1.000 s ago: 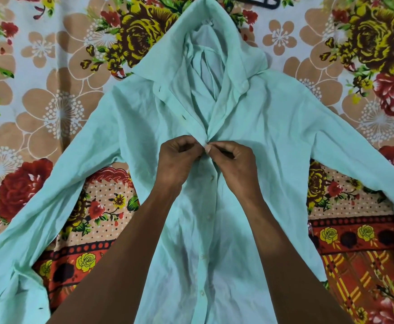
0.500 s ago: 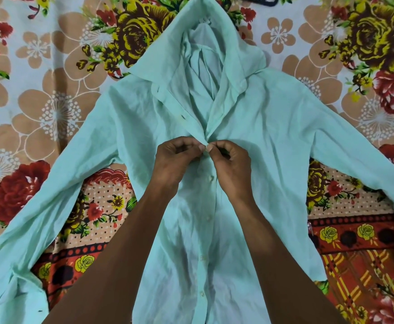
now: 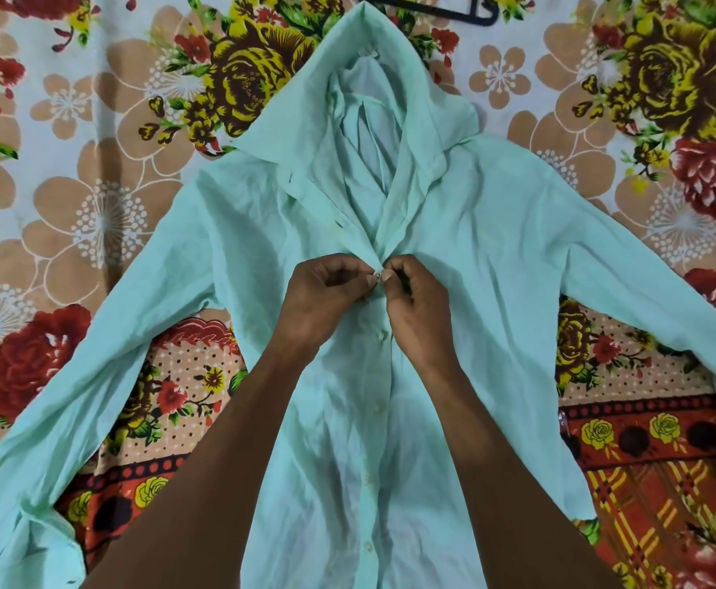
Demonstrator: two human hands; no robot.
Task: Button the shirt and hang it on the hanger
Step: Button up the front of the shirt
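A mint green shirt [image 3: 496, 265] lies face up on a floral bedsheet, sleeves spread wide, collar towards the top. Its placket is fastened from the hem up to chest height; above that the front falls open. My left hand [image 3: 322, 299] pinches the left edge of the placket at the chest. My right hand [image 3: 416, 303] pinches the right edge against it, and a small button [image 3: 376, 274] shows between the fingertips of both. A black hanger [image 3: 450, 10] lies beyond the collar, mostly cut off by the top edge.
The floral bedsheet [image 3: 92, 172] covers the whole surface under the shirt. The left sleeve [image 3: 71, 410] runs to the lower left corner and the right sleeve [image 3: 662, 299] reaches the right edge.
Both hands stay at the same chest button with small finger movements. The button now shows between the fingertips. The view has shifted slightly, so more of the hanger shows.
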